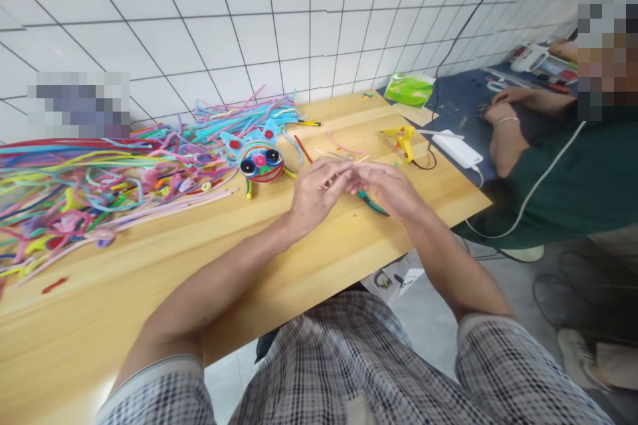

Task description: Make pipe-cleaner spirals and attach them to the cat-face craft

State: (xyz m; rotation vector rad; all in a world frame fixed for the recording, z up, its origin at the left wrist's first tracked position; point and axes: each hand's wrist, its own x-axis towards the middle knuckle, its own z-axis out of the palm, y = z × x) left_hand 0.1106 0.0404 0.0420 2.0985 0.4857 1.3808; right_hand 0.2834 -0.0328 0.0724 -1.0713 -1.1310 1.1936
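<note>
My left hand (319, 189) and my right hand (389, 187) meet above the wooden table, fingertips pinched close together. Between them a thin pale pipe cleaner (361, 160) sticks up; the rest of it is hidden by the fingers. Beneath my right hand lies a tool with teal and black handles (373, 204), its head covered. To the left of my hands stands a colourful cat-like face (262, 161) made of pipe cleaners, with blue ears, big dark eyes and a red mouth. A red pipe cleaner piece (302, 149) lies just behind my left hand.
A large heap of coloured pipe cleaners (149, 179) covers the table's back left. At the right are a yellow glue gun (401, 141), a white power strip (456, 149) with cables and a green packet (409, 89). Another person's hands (501, 106) are at the adjoining dark table.
</note>
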